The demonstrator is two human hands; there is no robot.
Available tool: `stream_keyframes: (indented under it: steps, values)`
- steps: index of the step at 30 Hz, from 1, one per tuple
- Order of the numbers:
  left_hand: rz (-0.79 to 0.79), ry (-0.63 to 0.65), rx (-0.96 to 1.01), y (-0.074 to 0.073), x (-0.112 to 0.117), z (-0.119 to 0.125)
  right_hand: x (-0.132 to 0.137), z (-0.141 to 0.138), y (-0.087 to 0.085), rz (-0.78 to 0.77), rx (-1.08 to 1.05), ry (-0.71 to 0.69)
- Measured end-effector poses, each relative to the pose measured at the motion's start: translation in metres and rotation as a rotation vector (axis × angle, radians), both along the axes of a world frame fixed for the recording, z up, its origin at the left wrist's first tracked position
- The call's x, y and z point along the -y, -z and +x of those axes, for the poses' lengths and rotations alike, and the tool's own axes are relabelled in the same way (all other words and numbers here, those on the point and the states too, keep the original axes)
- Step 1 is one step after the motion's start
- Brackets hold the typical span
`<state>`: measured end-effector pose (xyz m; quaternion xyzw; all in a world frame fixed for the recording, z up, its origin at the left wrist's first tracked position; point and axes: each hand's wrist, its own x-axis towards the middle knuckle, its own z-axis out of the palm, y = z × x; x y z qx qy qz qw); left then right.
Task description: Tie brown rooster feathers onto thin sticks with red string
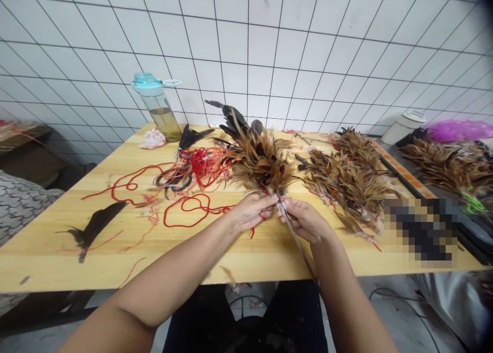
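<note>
Gripping, left side: the left hand [250, 212] is curled nearly shut, its fingers pinching the base of a fluffy tan-and-black feather bundle [262, 160].

Right side: the right hand [304, 220] is also nearly shut, closed on the same base and around a thin grey rod [298, 247], its fingertips meeting those of the left hand.

Bundle: soft, layered barbs fan upward and away from both hands, with dark, glossy feathers at the far tip, above the pale yellow wooden desk [115, 250].

Rod: straight, slim and smooth, it runs from the hands down past the desk's near edge.

Left of the hands: loops of tangled red thread [200, 163] lie around and across dark-handled scissors [173, 179]. A single dark, glossy feather [94, 224] lies nearer the desk's edge.

Back of the desk: a clear plastic water bottle [157, 106] with a pale blue lid holds yellowish liquid, beside a crumpled pink wad [152, 138].

Right of the hands: a heap of shaggy tan feather bundles [346, 183] tied with red thread lies just beside the right hand, near a pixelated patch too blurred to identify [419, 232].

Behind: a white square-tiled wall [246, 50] with dark grout lines rises past the desk.
</note>
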<state>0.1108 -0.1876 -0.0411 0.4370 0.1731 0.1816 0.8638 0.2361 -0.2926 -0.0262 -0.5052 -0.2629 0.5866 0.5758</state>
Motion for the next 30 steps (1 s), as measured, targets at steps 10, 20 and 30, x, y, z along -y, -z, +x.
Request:
stream_keyframes:
  steps: [10,20,30]
  values:
    - [-0.054,0.104,-0.034,0.0,-0.005,-0.007,0.003,-0.001,0.001,0.031,-0.153,-0.265]
    - [0.133,0.047,-0.021,0.001,0.004,0.004,-0.008,-0.023,0.005,0.079,-0.042,0.103]
    - [0.202,-0.15,-0.191,-0.009,0.014,0.005,-0.015,-0.039,0.014,0.061,-0.067,0.194]
